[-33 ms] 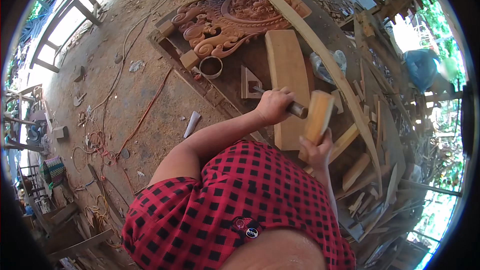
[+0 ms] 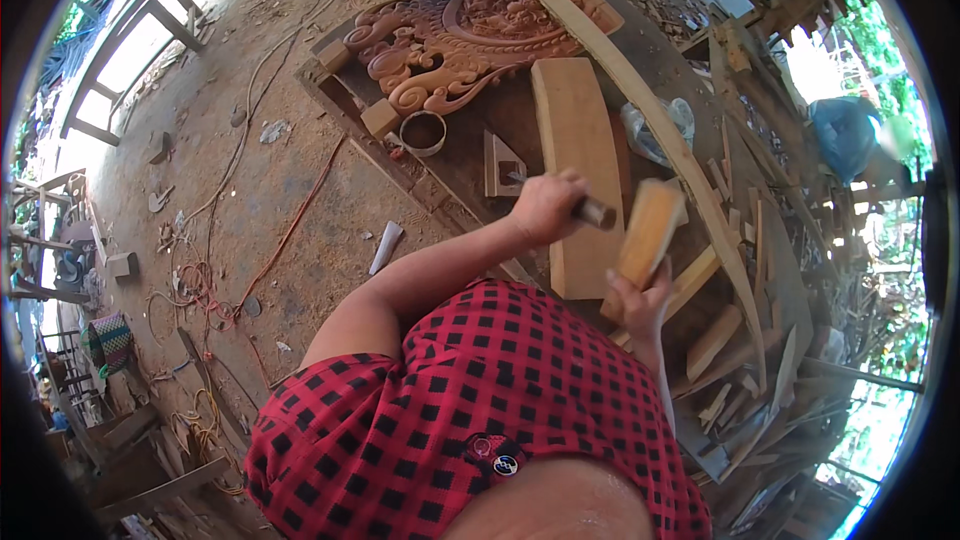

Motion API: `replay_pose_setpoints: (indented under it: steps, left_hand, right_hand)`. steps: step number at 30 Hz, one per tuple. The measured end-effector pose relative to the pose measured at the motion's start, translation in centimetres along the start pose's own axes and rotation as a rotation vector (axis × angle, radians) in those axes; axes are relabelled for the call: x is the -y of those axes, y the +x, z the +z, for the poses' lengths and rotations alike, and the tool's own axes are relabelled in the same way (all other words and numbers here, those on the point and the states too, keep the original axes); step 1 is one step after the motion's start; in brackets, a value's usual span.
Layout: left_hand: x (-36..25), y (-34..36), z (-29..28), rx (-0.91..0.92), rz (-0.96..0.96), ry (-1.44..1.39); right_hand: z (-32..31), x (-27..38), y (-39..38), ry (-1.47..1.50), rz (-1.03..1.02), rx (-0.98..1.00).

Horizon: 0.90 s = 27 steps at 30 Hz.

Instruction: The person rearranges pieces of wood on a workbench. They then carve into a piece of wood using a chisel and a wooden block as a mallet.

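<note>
My left hand (image 2: 545, 210) is closed around a chisel (image 2: 597, 213); its dark handle end sticks out to the right, and the blade is mostly hidden by the hand. In my right hand (image 2: 643, 298) is a block-shaped wooden mallet (image 2: 650, 230), slightly blurred, its head a small gap to the right of the chisel handle. Beneath both hands lies a thick, gently curved wooden plank (image 2: 578, 135). A triangular wooden piece with a cut-out (image 2: 493, 165) rests just left of the plank, beside the left hand.
Beyond the plank is a carved reddish wood panel (image 2: 450, 25) on a low platform, with a round tin (image 2: 423, 134) at its near corner. A long curved strip (image 2: 670, 130) and a clear plastic bag (image 2: 652, 130) lie right. Offcuts (image 2: 714, 342) and cords (image 2: 290, 230) litter the floor.
The mallet has swung slightly to the right, away from the chisel handle, with my right hand. My left hand and the chisel have barely shifted.
</note>
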<state>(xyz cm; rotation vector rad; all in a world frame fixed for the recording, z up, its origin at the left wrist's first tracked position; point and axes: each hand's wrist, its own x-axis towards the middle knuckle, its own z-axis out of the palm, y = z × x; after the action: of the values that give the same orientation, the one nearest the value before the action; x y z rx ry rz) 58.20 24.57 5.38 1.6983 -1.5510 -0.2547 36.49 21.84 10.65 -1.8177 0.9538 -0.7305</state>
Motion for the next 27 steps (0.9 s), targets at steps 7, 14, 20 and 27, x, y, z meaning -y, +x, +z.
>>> replay_pose_setpoints:
  steps: [7,14,20,27]
  left_hand:
    - [6.9,1.4,-5.3,-0.178,-0.394,-0.748]
    - [10.7,0.8,-9.7,-0.458,-0.579,-1.141]
    - [11.8,-0.1,-8.8,-0.416,-0.542,-1.125]
    - [10.8,0.6,-8.0,-0.377,-0.484,-1.015]
  right_hand:
    - [-0.5,-1.3,-0.5,0.211,0.13,-0.113]
    - [0.2,-2.5,-1.8,0.254,0.254,-0.039]
    - [1.1,-1.9,-1.0,0.261,0.212,-0.012]
    - [1.3,2.0,2.5,0.074,0.031,0.121]
